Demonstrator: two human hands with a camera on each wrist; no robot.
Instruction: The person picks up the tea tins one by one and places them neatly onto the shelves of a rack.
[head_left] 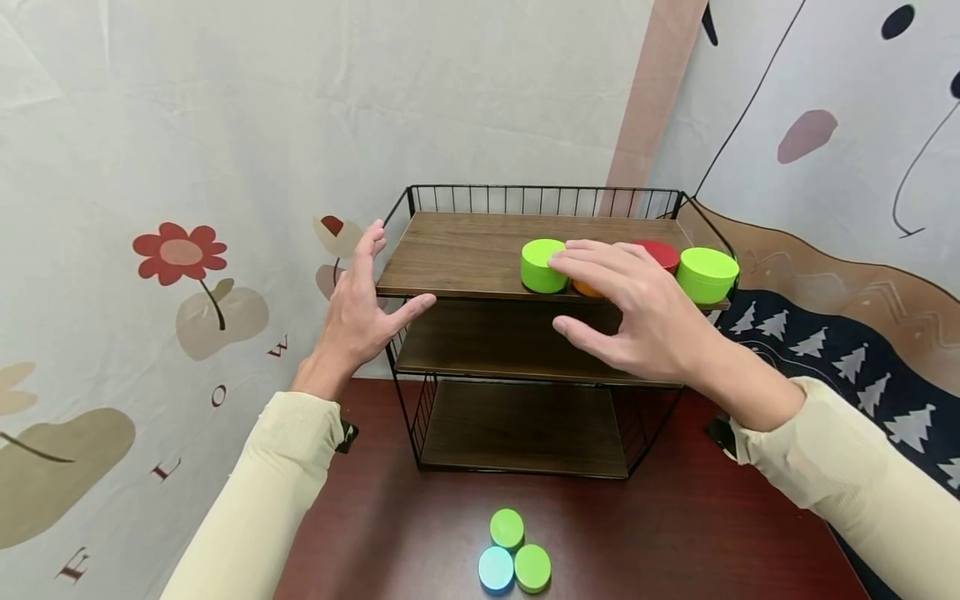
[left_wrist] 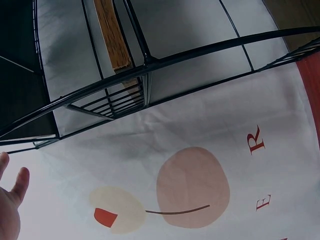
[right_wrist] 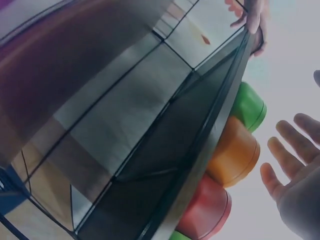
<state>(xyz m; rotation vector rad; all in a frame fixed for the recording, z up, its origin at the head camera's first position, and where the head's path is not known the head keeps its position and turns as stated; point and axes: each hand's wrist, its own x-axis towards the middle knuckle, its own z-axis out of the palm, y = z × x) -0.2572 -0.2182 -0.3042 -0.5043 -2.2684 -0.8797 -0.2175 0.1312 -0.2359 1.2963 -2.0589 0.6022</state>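
My left hand (head_left: 352, 312) is held up at the left front corner of a three-tier shelf rack (head_left: 465, 250), thumb and fingers spread, with nothing in it. Round tubs line the right front of the top tier: a green tub (head_left: 542, 268), an orange tub (right_wrist: 235, 152), a red tub (right_wrist: 206, 207) and a green tub (head_left: 707, 277) at the right end. My right hand (head_left: 645, 312) hovers in front of this row, fingers extended and holding nothing. In the head view it hides most of the orange tub and part of the red one.
The rack has black wire sides and wooden boards, and stands on a dark red table (head_left: 420, 533). Nearer me, a blue round piece (head_left: 496, 569) and two green round pieces (head_left: 532, 568) sit together. Behind hangs a printed cloth (head_left: 300, 108).
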